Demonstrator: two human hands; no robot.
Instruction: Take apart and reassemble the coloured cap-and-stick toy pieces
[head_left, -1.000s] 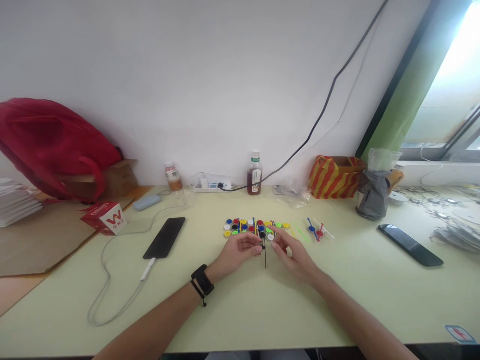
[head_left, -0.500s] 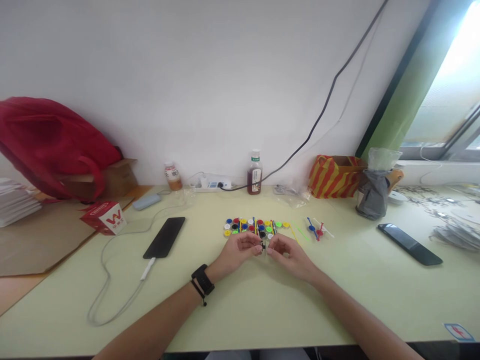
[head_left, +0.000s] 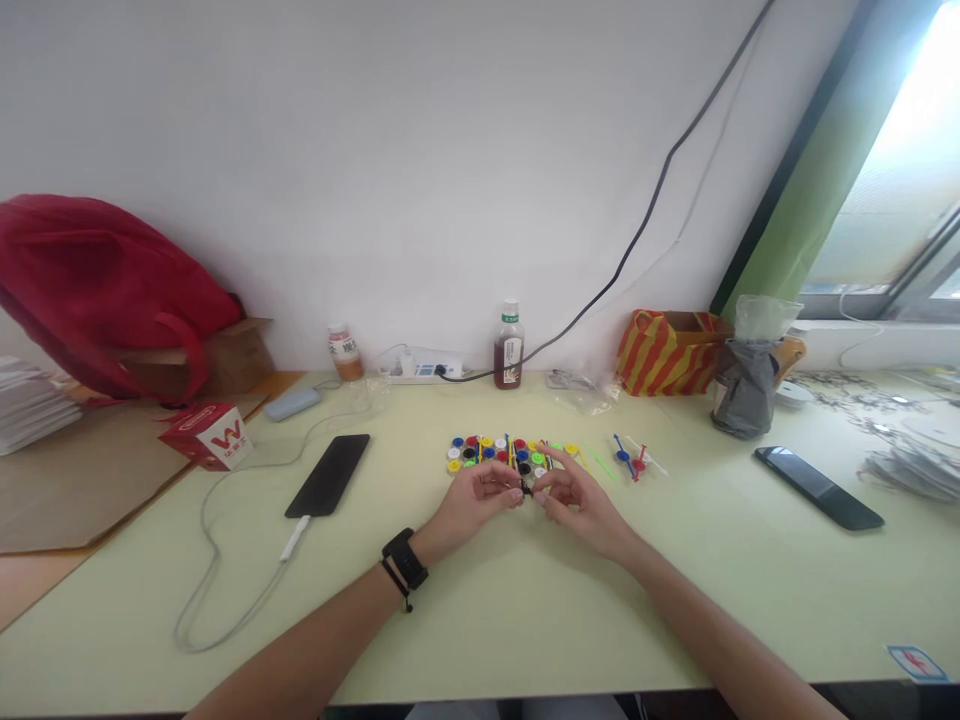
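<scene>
A small black plastic piece (head_left: pixel 526 490) is pinched between the fingertips of my left hand (head_left: pixel 474 502), which wears a black watch. My right hand (head_left: pixel 583 512) meets it from the other side, its thumb and a finger closed on the piece and its index finger raised. Just beyond my hands lie rows of small coloured wheel-like discs (head_left: pixel 489 453) in yellow, red, blue, white, green and black, with thin sticks among them. To the right are a blue stick with a disc (head_left: pixel 623 457), a red one (head_left: pixel 639 467) and a thin green stick (head_left: pixel 601 463).
A black phone (head_left: pixel 330 476) with a charging cable lies left; another phone (head_left: pixel 819 487) lies right. Along the wall stand a dark drink bottle (head_left: pixel 509 350), a power strip (head_left: pixel 420 372), a second bottle (head_left: pixel 345 355) and a striped bag (head_left: pixel 670 355). A red box (head_left: pixel 210 437) sits left.
My right hand's index finger has lifted and spread away from the black piece, and its other fingers have shifted on it. My left hand stays nearly still.
</scene>
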